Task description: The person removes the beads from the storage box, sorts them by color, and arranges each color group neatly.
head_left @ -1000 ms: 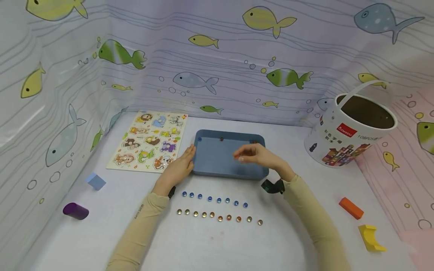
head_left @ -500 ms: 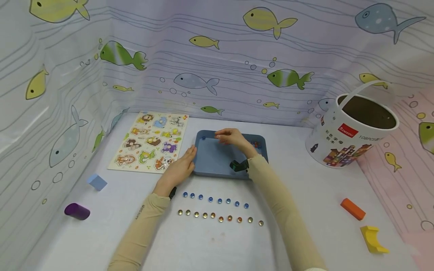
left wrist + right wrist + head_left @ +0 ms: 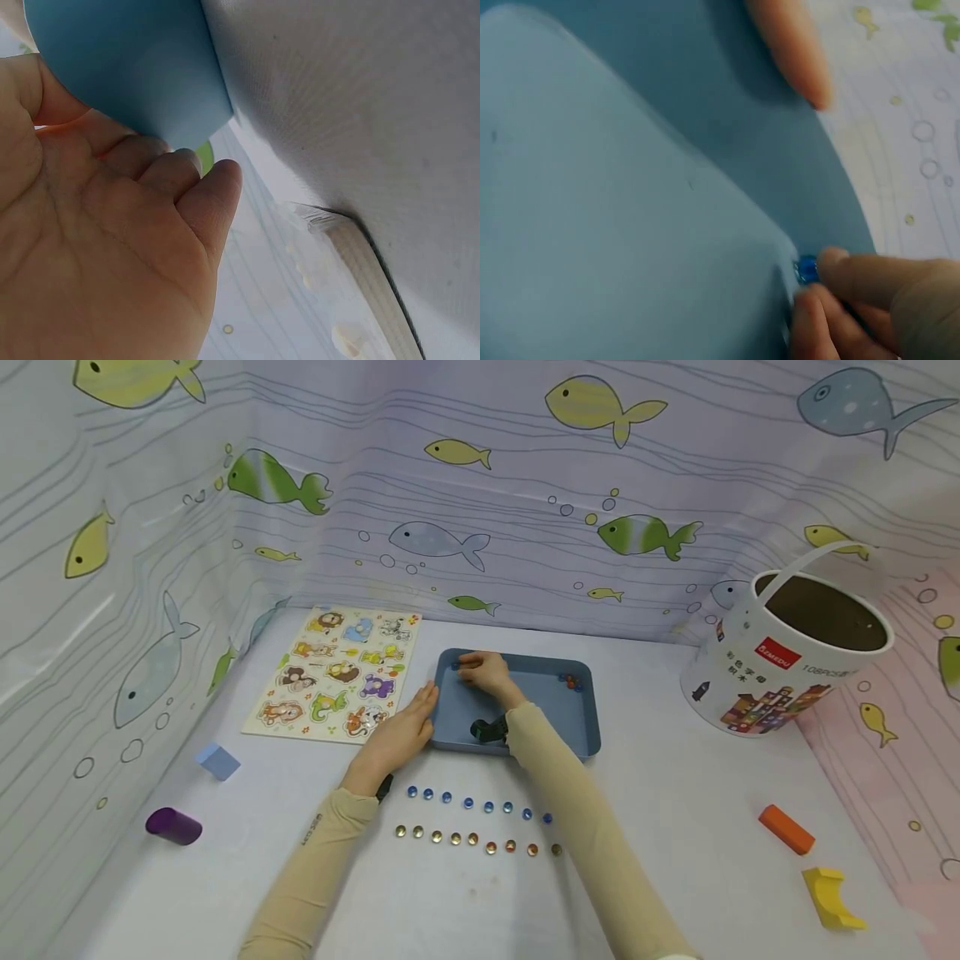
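Observation:
My left hand lies with straight fingers against the left wall of the blue-grey tray; the left wrist view shows its palm and the tray's rounded corner. Inside the tray's far left corner, my right hand reaches down. The right wrist view shows its thumb and fingertips pinching a small blue glass gem by the tray wall. A small cluster of red and blue gems sits in the far right corner. In front of the tray run a row of blue gems and a row of amber gems.
An animal puzzle board lies left of the tray. A white bucket stands at the right. Near the edges are a light blue block, a purple cylinder, an orange block and a yellow arch block.
My right hand has moved left across the tray and down into its far left corner. Its sleeve now covers the right end of the amber row. The left hand stays at the tray wall.

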A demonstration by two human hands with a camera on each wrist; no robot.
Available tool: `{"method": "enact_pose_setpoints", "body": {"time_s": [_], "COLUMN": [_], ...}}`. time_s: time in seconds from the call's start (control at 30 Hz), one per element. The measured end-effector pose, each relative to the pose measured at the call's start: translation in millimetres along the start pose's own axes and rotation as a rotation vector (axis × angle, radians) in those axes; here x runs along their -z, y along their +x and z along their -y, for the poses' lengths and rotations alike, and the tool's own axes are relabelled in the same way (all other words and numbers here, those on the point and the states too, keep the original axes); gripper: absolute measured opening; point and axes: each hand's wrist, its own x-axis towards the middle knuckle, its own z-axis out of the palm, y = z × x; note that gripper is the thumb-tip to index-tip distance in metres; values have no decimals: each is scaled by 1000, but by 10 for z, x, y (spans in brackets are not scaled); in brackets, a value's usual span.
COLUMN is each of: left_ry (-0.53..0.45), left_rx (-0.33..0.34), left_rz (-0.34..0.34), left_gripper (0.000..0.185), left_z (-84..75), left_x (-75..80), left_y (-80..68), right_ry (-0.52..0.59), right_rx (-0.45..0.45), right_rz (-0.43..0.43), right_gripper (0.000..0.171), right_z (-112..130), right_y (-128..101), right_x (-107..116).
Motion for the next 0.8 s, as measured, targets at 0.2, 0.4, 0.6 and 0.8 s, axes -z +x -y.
{"method": "enact_pose_setpoints", "body": {"time_s": [0.2,0.4,0.6,0.8], "left_ry": [-14,-18,-25,-10], "left_rx": [-6,-3,9,-1], "left_rz": [-1,5,3,-5], "left_gripper": [57,57,57,57], "left_z": [-2,7,5,-4], "left_x": [9,-18,-24,-3], "left_y": [6,8,-4,-3], "right_ry": [-176,-244,-42,203], "right_rx": [-16,-44,-16,-31], "right_rz": [-156,-191,-107,-2], "right_gripper": [26,14,19,26], "right_z": [131,153,91,100], "right_y": [-14,-9,-3,-98], "right_x": [-218,-318,-184,136]}}
